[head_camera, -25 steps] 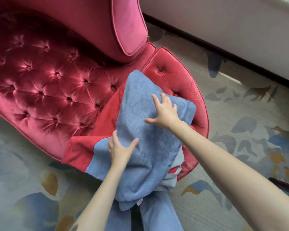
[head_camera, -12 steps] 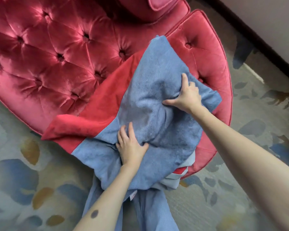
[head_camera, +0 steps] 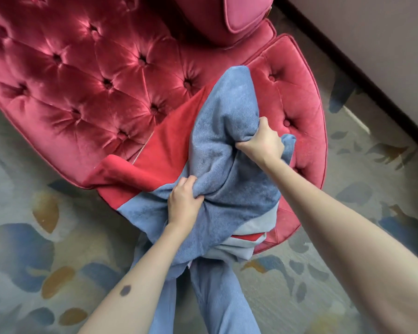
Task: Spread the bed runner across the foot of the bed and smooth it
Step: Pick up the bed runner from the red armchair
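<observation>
Bed runner (head_camera: 222,169): blue pile cloth with a red band along its left side, heaped on the rounded end of the chaise, not on any bed in view. Its top corner points up toward the bolster; its lower folds spill over the seat's front edge and hang toward the floor.

Left hand (head_camera: 184,203): fist closed on a bunch of blue cloth near the seat's front edge.

Right hand (head_camera: 263,141): fist closed on a gathered ridge of blue cloth farther up, near the seat's right rim.

Chaise (head_camera: 82,75): red tufted velvet, piped edge; buttoned seat bare to the left of the runner.

Bolster (head_camera: 246,15): pink, at the top, clear of the cloth.

Carpet (head_camera: 46,237): grey with blue and ochre patches, open on the left and right of the person's arms.

Wall base (head_camera: 362,68): dark strip running diagonally at upper right, well apart from the chaise end.
</observation>
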Available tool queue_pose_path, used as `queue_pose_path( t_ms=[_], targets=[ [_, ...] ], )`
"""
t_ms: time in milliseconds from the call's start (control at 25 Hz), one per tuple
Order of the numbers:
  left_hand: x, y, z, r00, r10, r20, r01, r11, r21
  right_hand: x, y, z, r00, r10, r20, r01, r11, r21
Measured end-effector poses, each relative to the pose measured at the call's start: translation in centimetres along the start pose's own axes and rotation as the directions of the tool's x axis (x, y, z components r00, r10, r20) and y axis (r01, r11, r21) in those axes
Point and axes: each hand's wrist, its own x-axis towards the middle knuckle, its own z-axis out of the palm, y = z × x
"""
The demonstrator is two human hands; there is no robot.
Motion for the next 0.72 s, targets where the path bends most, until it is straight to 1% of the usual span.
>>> queue_pose_path(
  t_ms=[80,160,360,480,600,680,720],
  targets=[
    [-0.8,0.3,-2.5,0.999,0.020,-0.037,-0.021,0.999,-0.033,-1.6,-1.7,-1.4,1.000,-0.013,0.013,0.013,1.000,0.005],
    [-1.7,0.6,-5.9,0.995,0.025,-0.099,-0.028,0.999,-0.026,-3.6,-4.1,-3.2,0.999,-0.039,0.018,0.039,0.999,0.032],
    [-4.5,-0.8,-16.7,0.963,0.019,-0.270,-0.031,0.999,-0.037,-10.0,-12.8,-7.1,0.991,-0.132,0.036,0.128,0.985,0.114],
    [-6.4,-3.6,-24.3,0.912,-0.008,-0.411,-0.015,0.998,-0.053,-15.1,-20.0,-8.1,0.974,-0.223,0.041,0.212,0.958,0.192],
    [-9.3,-8.0,-32.3,0.847,-0.021,-0.531,-0.024,0.997,-0.078,-21.6,-27.9,-8.2,0.938,-0.344,0.046,0.324,0.916,0.237],
    [-11.8,-11.4,-37.5,0.791,-0.054,-0.609,0.002,0.996,-0.085,-26.5,-33.0,-7.5,0.907,-0.419,0.049,0.393,0.880,0.268],
    [-13.4,-13.1,-40.2,0.749,-0.075,-0.658,0.024,0.996,-0.086,-29.1,-35.6,-7.0,0.888,-0.457,0.053,0.426,0.860,0.280]
  ],
)
